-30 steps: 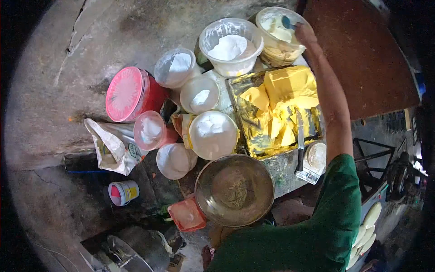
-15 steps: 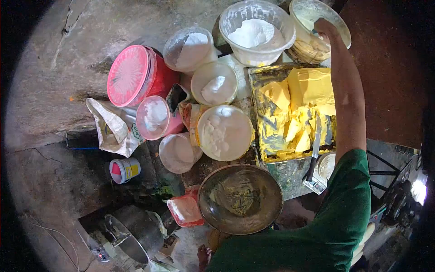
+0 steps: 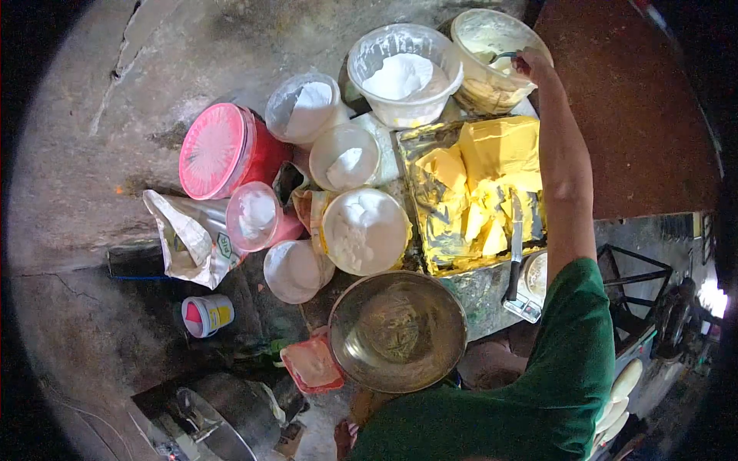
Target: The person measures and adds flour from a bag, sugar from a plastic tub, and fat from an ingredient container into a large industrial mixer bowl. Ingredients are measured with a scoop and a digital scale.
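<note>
My right hand (image 3: 526, 64) is closed around a dark, curved utensil (image 3: 503, 56) at the rim of a translucent tub (image 3: 492, 96). Pale, creamy stuff coats the tub's inside; the utensil's far end is hard to make out. Below my outstretched forearm lies a tray (image 3: 421, 230) with a big yellow block of fat (image 3: 500, 146) and broken pieces of it. A knife (image 3: 516, 250) rests across the tray's near edge, its dark handle over a small scale (image 3: 523, 307). A wide metal basin (image 3: 453, 338) sits close to my body. My left hand does not show.
Left of the tub stands a white tub of powder (image 3: 405, 111). Several smaller powder containers cluster in the middle, beside a red lidded bucket (image 3: 257, 157). A sack (image 3: 192, 238), a small white bucket (image 3: 221, 313), a red container (image 3: 327, 376) and a large metal pot (image 3: 254, 392) are at lower left.
The view has shifted, so the containers appear further left. My right hand has come up to the tub's rim, and the utensil in it now shows.
</note>
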Demonstrator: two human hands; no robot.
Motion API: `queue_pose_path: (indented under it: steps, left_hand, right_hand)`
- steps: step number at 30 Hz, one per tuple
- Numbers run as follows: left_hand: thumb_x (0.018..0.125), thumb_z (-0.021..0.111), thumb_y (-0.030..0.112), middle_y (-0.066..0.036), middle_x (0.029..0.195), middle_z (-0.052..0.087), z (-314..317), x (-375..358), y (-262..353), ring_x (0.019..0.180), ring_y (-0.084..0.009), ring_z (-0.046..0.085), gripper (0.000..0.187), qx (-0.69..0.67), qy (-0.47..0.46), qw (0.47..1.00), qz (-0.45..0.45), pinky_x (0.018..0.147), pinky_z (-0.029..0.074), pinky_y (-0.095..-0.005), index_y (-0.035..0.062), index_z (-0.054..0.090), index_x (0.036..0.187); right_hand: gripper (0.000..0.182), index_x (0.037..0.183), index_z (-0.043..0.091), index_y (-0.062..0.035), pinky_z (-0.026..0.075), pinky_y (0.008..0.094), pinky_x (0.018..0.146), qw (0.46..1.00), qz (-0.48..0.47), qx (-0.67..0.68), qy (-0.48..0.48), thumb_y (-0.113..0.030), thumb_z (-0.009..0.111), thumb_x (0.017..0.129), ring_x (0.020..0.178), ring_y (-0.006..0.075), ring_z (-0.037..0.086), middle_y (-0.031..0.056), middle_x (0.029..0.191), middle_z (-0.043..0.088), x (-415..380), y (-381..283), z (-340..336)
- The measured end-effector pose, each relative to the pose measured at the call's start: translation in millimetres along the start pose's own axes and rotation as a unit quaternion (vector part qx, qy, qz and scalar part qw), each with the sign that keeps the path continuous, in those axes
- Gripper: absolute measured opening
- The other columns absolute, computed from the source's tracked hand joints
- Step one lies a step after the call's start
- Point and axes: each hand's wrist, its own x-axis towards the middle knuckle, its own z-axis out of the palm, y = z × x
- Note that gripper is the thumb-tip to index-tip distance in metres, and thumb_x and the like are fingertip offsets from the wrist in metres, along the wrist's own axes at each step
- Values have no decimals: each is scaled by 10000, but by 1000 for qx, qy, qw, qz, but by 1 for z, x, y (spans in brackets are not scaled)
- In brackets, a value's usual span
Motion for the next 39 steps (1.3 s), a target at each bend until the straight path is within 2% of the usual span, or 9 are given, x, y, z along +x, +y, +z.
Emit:
queue_pose_path:
  steps: [5, 8, 14, 26, 27, 30, 32, 34, 39]
  left_hand:
    - [964, 496, 354, -8, 713, 429, 4, 23, 7, 596, -152, 446, 219, 384, 156, 909, 38, 413, 336, -283, 165, 493, 853]
    - [961, 531, 299, -17, 744, 480, -5, 34, 16, 627, -156, 501, 157, 183, -86, 979, 4, 388, 359, -301, 166, 493, 888]
    - [965, 519, 282, -99, 963, 588, -7, 48, 10, 860, -248, 626, 215, 338, 165, 920, 115, 641, 530, -365, 120, 505, 1105]
    - [977, 474, 392, -127, 1069, 597, -61, 122, 71, 883, -221, 598, 506, 319, 24, 944, 73, 770, 492, -366, 64, 406, 1355]
    - [978, 485, 375, -86, 950, 585, -66, 136, 65, 766, -186, 560, 365, 492, 103, 849, 165, 697, 478, -350, 64, 511, 1167]
    - [957, 522, 401, -3, 662, 482, -89, 178, 90, 584, -153, 479, 322, 319, -174, 922, 135, 484, 378, -334, 127, 534, 789]
    - [950, 524, 331, -47, 796, 584, -96, 165, 110, 693, -204, 605, 243, 274, -431, 846, 153, 570, 473, -355, 89, 547, 963]
    - [950, 513, 322, -97, 979, 605, -93, 142, 103, 832, -228, 648, 309, 428, 15, 879, 212, 652, 516, -367, 69, 507, 1127]
    - [954, 499, 405, -132, 1048, 610, -165, 165, 108, 849, -236, 646, 427, 336, -53, 890, 303, 699, 512, -368, 57, 483, 1201]
  right_hand:
    - [193, 869, 591, 10, 443, 310, 437, 994, 0, 90, 55, -133, 482, 940, 491, 189, 533, 107, 667, 615, -25, -5, -20]
    - [187, 895, 605, 19, 447, 290, 446, 987, 11, 156, 40, -130, 499, 934, 514, 184, 543, 116, 716, 637, -50, 1, -29]
    - [188, 910, 591, -28, 452, 240, 478, 983, -6, 182, -10, -162, 472, 967, 553, 118, 513, 55, 718, 604, -125, 0, -29]
    - [124, 927, 579, -95, 405, 217, 534, 969, -28, 109, -220, -169, 488, 968, 597, 80, 479, -24, 724, 561, -408, -32, 32]
    - [126, 925, 578, -95, 405, 215, 535, 964, -25, 95, -249, -176, 492, 968, 597, 80, 479, -25, 725, 560, -436, -30, 41]
    - [134, 905, 562, -101, 406, 207, 534, 945, 28, 79, -317, -202, 503, 970, 591, 75, 478, -29, 732, 557, -514, -15, 74]
    - [134, 900, 552, -105, 411, 201, 531, 935, 71, 41, -344, -207, 503, 971, 587, 73, 477, -30, 736, 556, -568, -5, 97]
    - [129, 925, 545, -96, 426, 196, 525, 919, 97, 46, -378, -203, 492, 974, 581, 74, 492, -21, 745, 565, -615, 17, 118]
    - [169, 1035, 581, -55, 449, 244, 559, 905, 142, 20, -400, -189, 500, 972, 600, 127, 538, 6, 726, 582, -711, 79, 167]
